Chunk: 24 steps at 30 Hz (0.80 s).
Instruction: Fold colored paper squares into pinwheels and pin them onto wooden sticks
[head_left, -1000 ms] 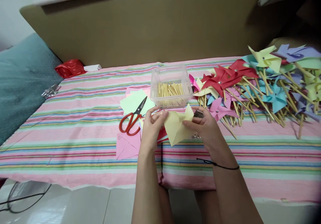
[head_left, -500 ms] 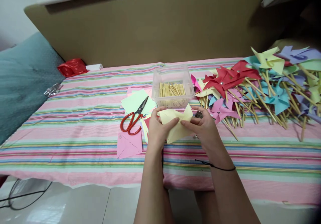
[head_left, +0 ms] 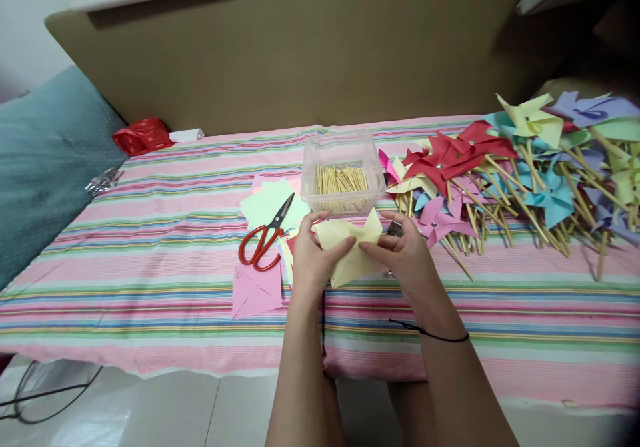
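Both hands hold a pale yellow paper square [head_left: 350, 250] with its corners folded toward the middle, just above the striped cloth. My left hand [head_left: 313, 260] grips its left side, thumb on the folded flap. My right hand [head_left: 407, 257] pinches the right side, and a small dark metal object shows behind its fingers. Right behind the paper stands a clear plastic box [head_left: 343, 147] of wooden sticks.
Red-handled scissors [head_left: 263, 237] lie on loose coloured paper squares [head_left: 267, 203] to the left; a pink square [head_left: 255, 290] lies nearer. A heap of finished pinwheels [head_left: 505, 167] fills the right. A red bag [head_left: 143, 135] sits far left by a teal cushion [head_left: 45, 160].
My hands have drawn closer together and folded the yellow paper's left corner inward over the middle. Nothing else on the cloth has moved.
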Each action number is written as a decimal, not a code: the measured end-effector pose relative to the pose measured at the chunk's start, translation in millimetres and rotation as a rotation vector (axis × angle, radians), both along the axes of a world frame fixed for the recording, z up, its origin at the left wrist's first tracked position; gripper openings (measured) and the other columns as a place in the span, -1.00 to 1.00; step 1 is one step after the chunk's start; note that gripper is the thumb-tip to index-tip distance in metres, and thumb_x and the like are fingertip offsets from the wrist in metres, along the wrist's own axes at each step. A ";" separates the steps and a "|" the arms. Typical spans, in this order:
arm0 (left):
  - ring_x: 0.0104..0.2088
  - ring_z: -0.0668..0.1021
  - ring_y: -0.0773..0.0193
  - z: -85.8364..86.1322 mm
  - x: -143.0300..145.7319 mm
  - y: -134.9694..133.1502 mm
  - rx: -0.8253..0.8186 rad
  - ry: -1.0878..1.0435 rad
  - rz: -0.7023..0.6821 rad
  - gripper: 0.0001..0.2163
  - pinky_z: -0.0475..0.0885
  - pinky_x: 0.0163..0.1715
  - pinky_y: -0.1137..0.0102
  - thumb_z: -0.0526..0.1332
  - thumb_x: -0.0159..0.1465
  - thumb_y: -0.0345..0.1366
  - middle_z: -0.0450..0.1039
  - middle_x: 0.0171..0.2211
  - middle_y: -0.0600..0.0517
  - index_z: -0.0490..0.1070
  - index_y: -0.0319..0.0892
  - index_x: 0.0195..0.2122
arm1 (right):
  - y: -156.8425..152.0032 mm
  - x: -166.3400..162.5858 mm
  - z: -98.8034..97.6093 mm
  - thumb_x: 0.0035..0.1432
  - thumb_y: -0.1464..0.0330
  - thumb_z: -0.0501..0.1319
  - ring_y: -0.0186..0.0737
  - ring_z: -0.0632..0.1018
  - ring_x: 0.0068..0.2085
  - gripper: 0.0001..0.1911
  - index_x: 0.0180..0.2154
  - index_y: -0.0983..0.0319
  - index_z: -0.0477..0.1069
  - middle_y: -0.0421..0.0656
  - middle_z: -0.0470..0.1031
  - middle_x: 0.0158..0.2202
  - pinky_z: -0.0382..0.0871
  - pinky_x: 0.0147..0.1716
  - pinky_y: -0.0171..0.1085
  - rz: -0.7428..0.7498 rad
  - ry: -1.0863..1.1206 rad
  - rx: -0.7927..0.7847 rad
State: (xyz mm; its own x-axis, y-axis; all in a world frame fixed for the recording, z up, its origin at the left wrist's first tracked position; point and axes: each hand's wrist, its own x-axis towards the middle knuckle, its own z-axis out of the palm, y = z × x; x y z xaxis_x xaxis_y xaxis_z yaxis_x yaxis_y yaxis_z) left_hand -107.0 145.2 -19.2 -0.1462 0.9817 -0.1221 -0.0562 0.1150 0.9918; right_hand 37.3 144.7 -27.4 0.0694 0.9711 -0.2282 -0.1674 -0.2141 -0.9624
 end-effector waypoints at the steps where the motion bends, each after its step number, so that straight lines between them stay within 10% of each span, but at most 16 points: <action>1: -0.39 0.57 0.21 -0.1 -0.1 0.1 0.002 0.007 0.004 -0.46 0.46 -0.41 0.36 0.43 -0.06 -0.29 0.51 -0.38 0.05 0.27 -0.10 -0.04 | -0.1 -0.2 -0.3 -0.28 0.19 0.48 0.03 0.64 -0.32 -0.18 0.02 0.12 0.18 -0.16 0.62 -0.40 0.52 -0.44 -0.14 0.003 0.003 0.005; 24: -0.45 0.56 0.25 3.9 -0.5 0.4 -0.015 -0.070 0.026 -0.42 0.47 -0.43 0.38 0.45 -0.07 -0.29 0.50 -0.45 0.08 0.26 -0.11 -0.03 | 1.5 -1.9 -5.3 -0.27 0.26 0.50 0.00 0.64 -0.37 -0.23 -0.02 0.11 0.20 -0.19 0.62 -0.45 0.52 -0.42 -0.14 0.013 0.020 0.012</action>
State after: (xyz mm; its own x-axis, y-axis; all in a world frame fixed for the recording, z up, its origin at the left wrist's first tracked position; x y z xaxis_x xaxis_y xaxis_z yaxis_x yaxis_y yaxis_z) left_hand -107.5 145.6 -15.3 -0.1619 0.9757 -0.1478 -0.1287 0.1276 0.9834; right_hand 35.5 146.2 -32.7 0.0523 0.9745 -0.2182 -0.1843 -0.2053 -0.9612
